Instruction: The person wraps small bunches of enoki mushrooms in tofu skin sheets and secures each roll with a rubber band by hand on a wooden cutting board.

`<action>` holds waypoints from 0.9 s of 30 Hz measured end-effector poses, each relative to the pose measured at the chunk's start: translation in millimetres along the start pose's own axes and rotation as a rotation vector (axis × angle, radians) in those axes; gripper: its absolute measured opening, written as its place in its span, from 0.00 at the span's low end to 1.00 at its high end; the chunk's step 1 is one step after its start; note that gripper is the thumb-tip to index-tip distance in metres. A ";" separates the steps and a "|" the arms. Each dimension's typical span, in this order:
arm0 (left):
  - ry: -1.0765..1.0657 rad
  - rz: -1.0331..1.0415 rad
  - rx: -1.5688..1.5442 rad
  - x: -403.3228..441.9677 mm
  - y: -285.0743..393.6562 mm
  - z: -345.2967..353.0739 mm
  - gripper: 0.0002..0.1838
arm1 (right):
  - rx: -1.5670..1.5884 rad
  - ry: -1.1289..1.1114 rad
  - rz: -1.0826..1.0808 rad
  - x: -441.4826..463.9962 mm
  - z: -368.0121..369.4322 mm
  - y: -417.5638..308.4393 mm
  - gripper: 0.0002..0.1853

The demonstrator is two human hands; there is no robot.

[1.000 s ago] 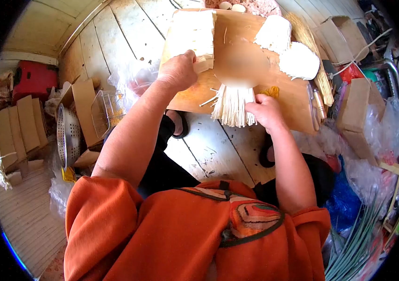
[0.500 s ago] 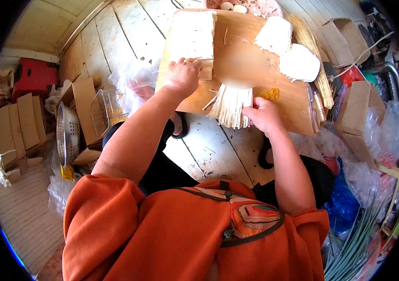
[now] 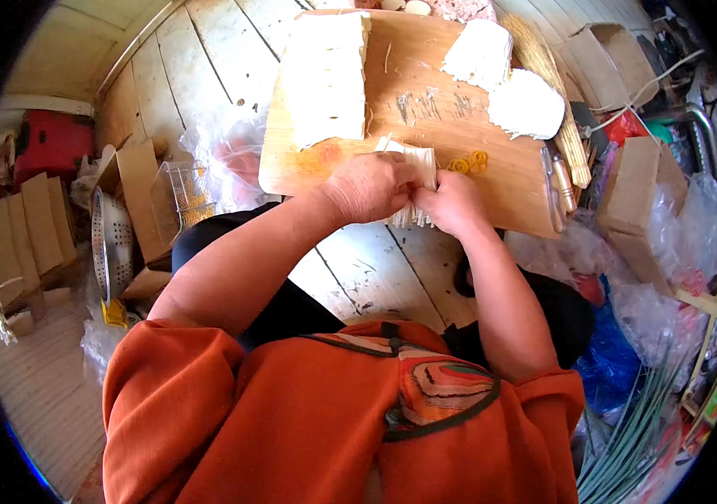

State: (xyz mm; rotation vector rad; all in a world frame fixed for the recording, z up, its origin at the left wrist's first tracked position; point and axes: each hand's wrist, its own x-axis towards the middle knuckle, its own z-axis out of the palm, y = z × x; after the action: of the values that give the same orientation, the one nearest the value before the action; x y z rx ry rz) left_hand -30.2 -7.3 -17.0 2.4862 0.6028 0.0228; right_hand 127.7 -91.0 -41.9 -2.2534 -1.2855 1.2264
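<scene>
A bundle of thin cream-white strands (image 3: pixel 413 217) lies at the near edge of the wooden board, with a pale sheet (image 3: pixel 414 156) around its upper part. My left hand (image 3: pixel 375 185) is closed on the bundle from the left, fingers bent over the sheet. From the right, my right hand (image 3: pixel 453 202) pinches the same bundle; its fingertips are partly hidden. Just beyond that hand sits a small pile of yellow rubber bands (image 3: pixel 469 161). Overlapping pale sheets (image 3: pixel 331 80) are laid out along the board's left side.
The wooden board (image 3: pixel 493 197) carries two white mounds (image 3: pixel 527 105) at right, near dry stalks (image 3: pixel 543 59) and slim tools (image 3: pixel 562 181). A metal colander (image 3: pixel 112 244) and wire basket (image 3: pixel 186 197) stand left. Cardboard boxes (image 3: pixel 640 197) and plastic bags crowd the right.
My left hand has left the sheets and come right and nearer, onto the strand bundle. A pale sheet now covers the bundle's upper part. My right hand stays at the bundle.
</scene>
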 end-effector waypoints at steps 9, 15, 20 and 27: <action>0.002 -0.050 -0.007 0.6 -10.1 8.0 0.10 | 0.345 -0.115 0.042 11.8 -2.3 11.0 0.16; -0.061 -0.221 0.032 7.0 -8.7 6.8 0.08 | 0.867 -0.264 -0.010 2.4 -25.5 18.5 0.10; -0.144 -0.323 -0.252 13.0 -3.6 -29.6 0.11 | 1.054 -0.259 -0.181 -15.9 -38.8 15.1 0.13; 0.238 -0.292 -0.975 16.6 -0.5 -23.2 0.23 | 1.078 -0.252 -0.292 -25.9 -35.2 0.9 0.13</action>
State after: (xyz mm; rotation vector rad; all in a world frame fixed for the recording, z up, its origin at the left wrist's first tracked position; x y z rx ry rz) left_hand -18.9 12.4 0.2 1.4495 0.8020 0.4032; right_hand 149.2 -106.6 -7.2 -1.1356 -0.6737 1.5762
